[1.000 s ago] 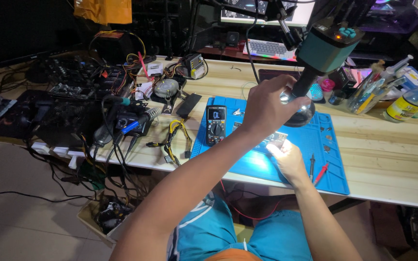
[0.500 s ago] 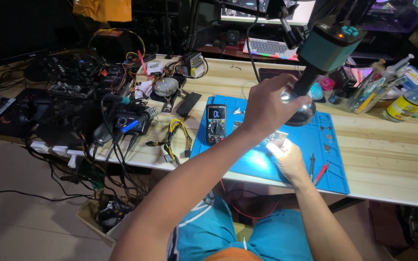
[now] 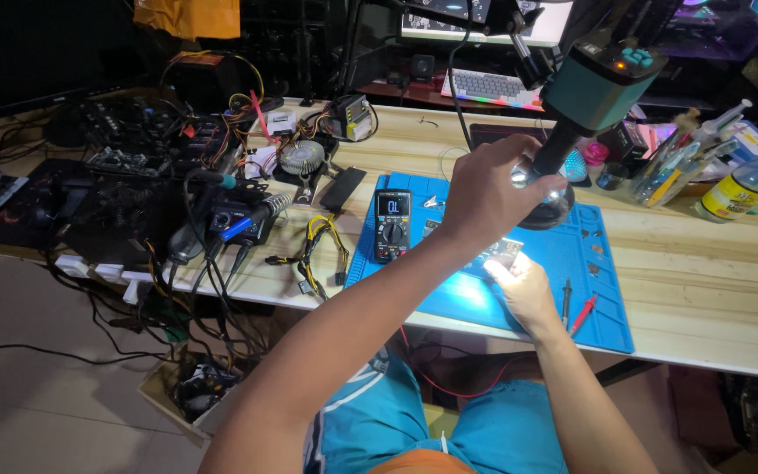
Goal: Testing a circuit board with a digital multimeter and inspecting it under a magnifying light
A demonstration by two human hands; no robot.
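Right of centre in the frame, above a blue rubbery mat (image 3: 607, 290) on the pale wood-grain table (image 3: 712, 263), the left hand (image 3: 489, 197) has its fingers curled around the rounded lens end of a teal, boxy microscope camera (image 3: 591, 83) on a dark cylindrical tube. Just below it the right hand (image 3: 524, 285) rests on the mat in bright light, fingers pinching a small flat circuit board (image 3: 504, 252). Left of them lies a black multimeter (image 3: 392, 226) with a round dial
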